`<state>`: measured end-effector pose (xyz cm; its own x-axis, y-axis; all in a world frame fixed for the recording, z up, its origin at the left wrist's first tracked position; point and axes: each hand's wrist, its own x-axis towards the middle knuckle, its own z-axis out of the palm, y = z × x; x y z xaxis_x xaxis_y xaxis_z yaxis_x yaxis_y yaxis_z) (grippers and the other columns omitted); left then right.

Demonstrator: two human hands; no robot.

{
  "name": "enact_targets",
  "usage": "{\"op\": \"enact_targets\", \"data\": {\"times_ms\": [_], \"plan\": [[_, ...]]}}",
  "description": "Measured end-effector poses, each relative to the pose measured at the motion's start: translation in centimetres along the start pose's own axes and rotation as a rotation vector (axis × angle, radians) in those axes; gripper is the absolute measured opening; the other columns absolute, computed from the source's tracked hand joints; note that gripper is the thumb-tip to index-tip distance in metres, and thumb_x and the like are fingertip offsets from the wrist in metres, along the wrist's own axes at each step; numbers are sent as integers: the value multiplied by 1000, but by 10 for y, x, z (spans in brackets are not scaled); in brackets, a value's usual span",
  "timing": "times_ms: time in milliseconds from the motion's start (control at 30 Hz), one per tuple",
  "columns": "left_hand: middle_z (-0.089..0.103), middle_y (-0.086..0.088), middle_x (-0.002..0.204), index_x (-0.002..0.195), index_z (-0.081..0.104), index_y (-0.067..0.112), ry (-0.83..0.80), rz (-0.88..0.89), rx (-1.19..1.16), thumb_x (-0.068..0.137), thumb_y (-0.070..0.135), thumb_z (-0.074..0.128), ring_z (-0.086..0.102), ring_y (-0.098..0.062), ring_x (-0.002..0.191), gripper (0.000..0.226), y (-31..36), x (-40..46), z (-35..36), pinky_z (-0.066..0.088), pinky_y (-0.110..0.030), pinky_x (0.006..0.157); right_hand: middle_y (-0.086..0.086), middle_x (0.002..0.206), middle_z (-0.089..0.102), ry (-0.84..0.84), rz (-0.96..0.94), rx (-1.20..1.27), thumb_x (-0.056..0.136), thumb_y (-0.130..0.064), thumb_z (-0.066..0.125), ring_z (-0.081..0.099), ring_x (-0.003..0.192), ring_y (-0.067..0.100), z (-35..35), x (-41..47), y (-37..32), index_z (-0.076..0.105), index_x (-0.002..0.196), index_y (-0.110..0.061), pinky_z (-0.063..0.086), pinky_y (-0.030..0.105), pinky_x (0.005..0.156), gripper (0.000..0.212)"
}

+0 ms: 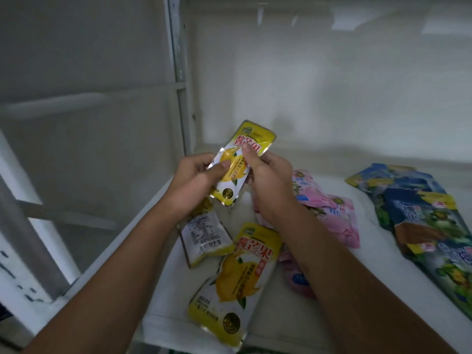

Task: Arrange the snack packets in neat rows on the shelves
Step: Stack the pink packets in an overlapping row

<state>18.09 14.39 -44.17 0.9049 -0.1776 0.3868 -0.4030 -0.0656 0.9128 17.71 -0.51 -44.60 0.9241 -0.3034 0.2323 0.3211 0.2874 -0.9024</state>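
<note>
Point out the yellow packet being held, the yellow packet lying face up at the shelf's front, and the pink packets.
held yellow packet (236,162), head view: on the mango picture between the thumbs.
face-up yellow packet (235,284), head view: on its mango picture.
pink packets (334,218), head view: on the rightmost pink one.

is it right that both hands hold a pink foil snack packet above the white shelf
Not quite: the head view shows the left hand and right hand holding a yellow foil snack packet, not a pink one, above the white shelf.
</note>
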Motion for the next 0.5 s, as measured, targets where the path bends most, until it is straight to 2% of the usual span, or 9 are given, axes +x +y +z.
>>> {"op": "enact_targets", "data": {"times_ms": [100,200,333,433,500], "plan": [[76,-25,91,104,75,-3,-11,-9,-22,102,14,66,68,-25,74,19,-1,0,-1,54,-33,68,20,96,79,-12,5,-5,96,-21,75,77,91,36,1,0,-2,78,98,-2,64,47,84,19],[72,-23,88,104,70,-8,-8,-16,-28,101,16,68,65,-25,73,24,-4,1,-2,53,-35,69,19,96,79,-30,11,-16,95,-25,76,76,95,41,4,-3,-2,78,100,-1,62,56,89,25],[64,-42,94,99,62,-16,-30,5,-43,96,27,75,60,-29,75,45,-6,1,0,49,-43,71,24,97,77,-25,8,-52,95,-19,76,75,94,46,5,-7,0,75,104,2,60,62,85,23],[67,-38,92,96,65,-13,-7,-7,-49,94,24,74,63,-30,74,38,-4,0,1,50,-45,73,26,95,76,-19,-33,-111,95,-18,75,75,86,43,2,-6,3,75,97,2,59,65,82,20],[68,-27,82,92,66,-9,-2,-8,-43,91,27,72,62,-27,72,37,-2,-1,0,49,-42,72,31,94,74,-16,-81,-139,92,-23,78,73,81,39,2,-5,3,76,95,2,58,66,80,24]]}}
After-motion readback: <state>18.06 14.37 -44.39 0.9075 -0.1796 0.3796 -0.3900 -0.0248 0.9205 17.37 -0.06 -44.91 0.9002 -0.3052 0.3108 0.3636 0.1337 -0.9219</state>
